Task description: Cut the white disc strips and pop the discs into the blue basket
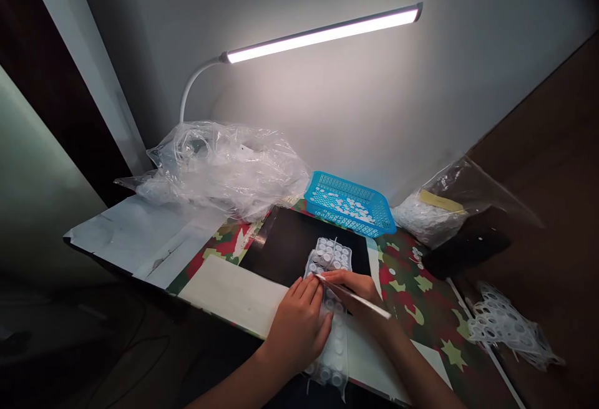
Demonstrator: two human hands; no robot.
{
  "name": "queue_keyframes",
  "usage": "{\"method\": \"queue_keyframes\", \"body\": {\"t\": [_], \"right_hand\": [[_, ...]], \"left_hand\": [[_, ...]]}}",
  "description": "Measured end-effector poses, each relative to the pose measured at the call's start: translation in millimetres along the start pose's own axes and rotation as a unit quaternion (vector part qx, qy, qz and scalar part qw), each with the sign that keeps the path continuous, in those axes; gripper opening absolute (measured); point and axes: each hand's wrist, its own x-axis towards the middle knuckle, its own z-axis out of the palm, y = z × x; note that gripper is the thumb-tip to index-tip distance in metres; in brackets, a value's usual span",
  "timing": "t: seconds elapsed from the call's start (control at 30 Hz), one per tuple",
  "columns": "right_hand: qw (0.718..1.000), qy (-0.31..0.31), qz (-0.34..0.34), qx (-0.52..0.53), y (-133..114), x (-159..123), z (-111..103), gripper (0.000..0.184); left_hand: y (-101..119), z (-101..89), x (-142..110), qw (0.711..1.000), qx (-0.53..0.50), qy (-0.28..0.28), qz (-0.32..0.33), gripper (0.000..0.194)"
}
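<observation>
- Patterned surface (418, 302), carrying the sheet of white caps (344, 254)
- Blue basket (386, 217), beyond the sheet
- Left hand (299, 312), over the sheet, fingers together; whether gripping, one cannot tell
- Right hand (360, 289), at the sheet's right, fingers gripping a slim tool (372, 308)

"Is that one tray of white pieces (333, 252), or two?"

"Can't tell; the left hand (299, 318) and right hand (358, 293) cover the middle."

"And the slim white tool (372, 306)?"

"Its tip's too small to see what it touches (I did squint)."

"The lamp (322, 36)?"

"Its foot hides behind the bulky clear plastic (229, 175)."

"Yellow slip (441, 201)?"

"Any writing's too small. And both forearms (255, 375) run out of view below."
</observation>
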Motion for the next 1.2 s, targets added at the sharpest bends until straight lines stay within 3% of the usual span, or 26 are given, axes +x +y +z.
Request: {"method": "queue_keyframes", "body": {"t": [0.07,0.13,0.27,0.4,0.63,1.2], "right_hand": [[0.998,0.018,-0.053,-0.040,3,1,5,0.022],[0.995,0.045,-0.063,-0.062,7,4,10,0.023],[0.993,0.080,-0.046,-0.078,9,10,15,0.025],[0.995,0.069,-0.038,-0.063,0,7,10,0.022],[0.992,0.103,0.076,0.011,-1,-15,2,0.013],[0.995,0.081,0.046,-0.017,4,-18,2,0.018]], "left_hand": [[1,-1.1,0,1.000,-0.002,-0.003,-0.002,0.039],[1,-2.2,1,1.000,-0.002,-0.006,-0.003,0.040],[1,-2.5,3,1.000,0.010,-0.011,-0.005,0.043],[2,-3.2,3,1.000,0.016,-0.020,-0.007,0.043],[2,-6.2,0,1.000,0.016,-0.027,0.001,0.045],[1,-8.2,0,0.999,0.010,-0.038,-0.002,0.044]]}}
